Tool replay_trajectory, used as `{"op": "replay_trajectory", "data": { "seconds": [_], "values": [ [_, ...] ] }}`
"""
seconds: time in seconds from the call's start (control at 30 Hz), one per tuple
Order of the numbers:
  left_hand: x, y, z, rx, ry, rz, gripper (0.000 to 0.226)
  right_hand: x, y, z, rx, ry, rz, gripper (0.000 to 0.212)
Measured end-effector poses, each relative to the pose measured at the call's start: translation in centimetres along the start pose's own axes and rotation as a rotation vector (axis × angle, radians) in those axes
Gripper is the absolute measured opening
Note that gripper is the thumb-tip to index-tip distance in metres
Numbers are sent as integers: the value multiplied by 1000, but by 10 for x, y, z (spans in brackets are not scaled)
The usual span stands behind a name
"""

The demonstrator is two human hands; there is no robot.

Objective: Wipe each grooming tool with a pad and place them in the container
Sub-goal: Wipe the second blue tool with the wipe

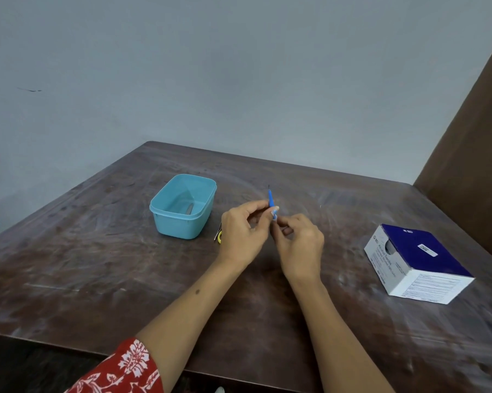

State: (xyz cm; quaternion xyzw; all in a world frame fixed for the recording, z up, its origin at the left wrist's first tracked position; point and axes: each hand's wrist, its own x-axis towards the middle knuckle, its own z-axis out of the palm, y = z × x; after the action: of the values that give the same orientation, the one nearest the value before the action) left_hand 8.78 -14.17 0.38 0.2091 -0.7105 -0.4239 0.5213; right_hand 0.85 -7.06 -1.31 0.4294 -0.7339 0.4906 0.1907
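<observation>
A thin blue grooming tool (270,198) with a dark tip points up above the table's middle. My left hand (243,236) pinches it near its lower part between thumb and fingers. My right hand (300,245) pinches its bottom end, where a small pale pad (274,213) shows between the fingertips. The light blue container (182,207) stands open to the left of my hands, with one grey metal tool (190,208) lying inside. A yellow and black item (219,236) lies on the table, mostly hidden behind my left hand.
A blue and white box of alcohol swabs (417,263) sits at the right of the dark wooden table (97,265). A grey wall stands behind, and a brown panel (471,131) rises at the right.
</observation>
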Motion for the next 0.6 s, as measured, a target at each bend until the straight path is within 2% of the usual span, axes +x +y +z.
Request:
{"op": "replay_trajectory", "data": {
  "seconds": [0.1, 0.23, 0.4, 0.6],
  "values": [
    [-1, 0, -1, 11, -4, 22, 17, 0, -2, -1, 20, -7, 3, 3],
    [1, -2, -2, 33, 8, 31, 18, -1, -2, -2, 4, -129, 101, 7],
    [2, -6, 0, 15, -11, -1, 18, -1, -4, -2, 27, -40, 16, 5],
    [2, -6, -1, -21, 8, -17, 20, -1, 0, 1, -17, -127, 98, 8]
  ]
}}
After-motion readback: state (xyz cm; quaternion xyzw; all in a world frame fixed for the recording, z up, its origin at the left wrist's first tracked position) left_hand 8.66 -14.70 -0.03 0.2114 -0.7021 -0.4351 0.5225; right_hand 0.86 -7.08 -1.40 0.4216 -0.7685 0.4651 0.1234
